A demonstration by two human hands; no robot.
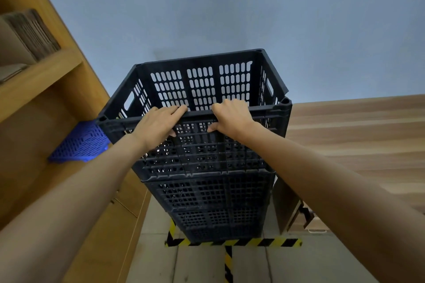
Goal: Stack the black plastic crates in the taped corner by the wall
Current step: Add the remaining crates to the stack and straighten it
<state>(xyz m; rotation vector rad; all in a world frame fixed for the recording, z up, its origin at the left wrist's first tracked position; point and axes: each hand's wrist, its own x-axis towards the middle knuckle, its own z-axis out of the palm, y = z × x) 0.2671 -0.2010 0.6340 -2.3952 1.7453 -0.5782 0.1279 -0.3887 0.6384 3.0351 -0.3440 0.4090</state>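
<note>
A stack of black perforated plastic crates stands against the grey wall inside the yellow-and-black floor tape [241, 242]. The top crate [200, 85] is empty and sits on the lower crates [213, 202]. My left hand [158, 125] and my right hand [230, 117] both grip the near rim of the top crate, fingers curled over the edge, thumbs on the outer face. The hands are side by side near the rim's middle.
A wooden shelf unit [46, 80] with stacked cardboard stands close on the left. A blue plastic crate [80, 142] lies between the shelf and the stack. A wood-panelled wall [356, 135] and a leaning cardboard sheet [287, 209] are on the right. Tiled floor lies in front.
</note>
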